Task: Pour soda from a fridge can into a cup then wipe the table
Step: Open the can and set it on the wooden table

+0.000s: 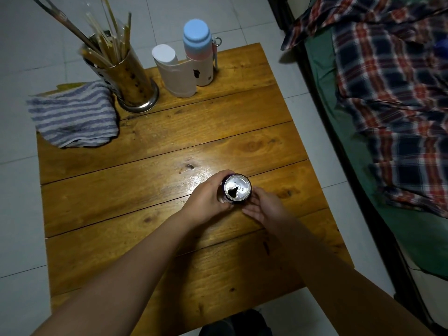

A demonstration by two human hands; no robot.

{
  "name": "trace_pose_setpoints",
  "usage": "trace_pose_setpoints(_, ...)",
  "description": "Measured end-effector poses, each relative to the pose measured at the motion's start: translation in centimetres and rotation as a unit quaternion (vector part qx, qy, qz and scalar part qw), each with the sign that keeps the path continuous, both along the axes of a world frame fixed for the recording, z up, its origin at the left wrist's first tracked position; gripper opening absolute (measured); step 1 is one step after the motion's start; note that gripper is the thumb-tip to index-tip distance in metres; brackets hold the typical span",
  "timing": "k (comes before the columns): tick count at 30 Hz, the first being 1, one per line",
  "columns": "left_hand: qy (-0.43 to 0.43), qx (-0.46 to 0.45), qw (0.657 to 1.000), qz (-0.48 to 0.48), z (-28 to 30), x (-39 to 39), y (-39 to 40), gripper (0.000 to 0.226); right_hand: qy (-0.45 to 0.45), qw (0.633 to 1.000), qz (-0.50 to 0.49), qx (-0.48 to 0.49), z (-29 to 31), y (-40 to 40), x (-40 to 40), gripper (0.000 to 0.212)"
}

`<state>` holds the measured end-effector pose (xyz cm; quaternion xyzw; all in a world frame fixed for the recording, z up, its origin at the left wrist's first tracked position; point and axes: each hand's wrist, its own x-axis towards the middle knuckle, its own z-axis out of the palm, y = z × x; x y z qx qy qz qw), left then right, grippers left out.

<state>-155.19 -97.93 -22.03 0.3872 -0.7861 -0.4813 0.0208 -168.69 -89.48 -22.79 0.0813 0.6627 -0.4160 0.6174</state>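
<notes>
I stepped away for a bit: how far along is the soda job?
Done: the can is out on the table and already open. In hand: the left hand grips it, the right hand beside it. Left: pouring, though no cup shows, and wiping; the striped cloth lies untouched.

I see a pale tiled floor (21, 190) beneath the wooden plank bench (169, 146). A bed (358, 146) with plaid bedding (392, 93) stands just beside it.
</notes>
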Motion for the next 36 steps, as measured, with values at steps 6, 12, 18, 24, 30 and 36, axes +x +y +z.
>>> trace_pose_setpoints(6,-0.019,0.003,1.0,0.003,0.2,0.0,0.2,0.077,0.003,1.0,0.01,-0.002,0.3,0.1,0.0,0.029)
trace_pose_setpoints(12,-0.139,-0.022,0.99,-0.022,1.2,0.8,0.8,0.09,0.058,0.996,0.059,0.014,1.6,0.9,-0.2,0.037)
trace_pose_setpoints(18,-0.222,-0.092,0.97,-0.033,4.1,2.8,2.0,0.065,0.28,0.92,0.273,-0.009,4.3,2.6,-0.9,0.034)
trace_pose_setpoints(24,-0.271,-0.202,0.941,-0.026,10.2,6.1,5.2,0.059,0.47,0.729,0.492,-0.073,11.1,5.8,-1.1,0.043)
trace_pose_setpoints(30,-0.282,-0.288,0.913,0.057,17.0,10.2,11.9,0.054,0.582,0.54,0.585,-0.166,18.6,9.7,1.1,0.042)
trace_pose_setpoints(36,-0.298,-0.318,0.882,0.178,21.3,15.2,20.5,0.047,0.647,0.394,0.593,-0.272,22.3,14.3,4.5,0.041)
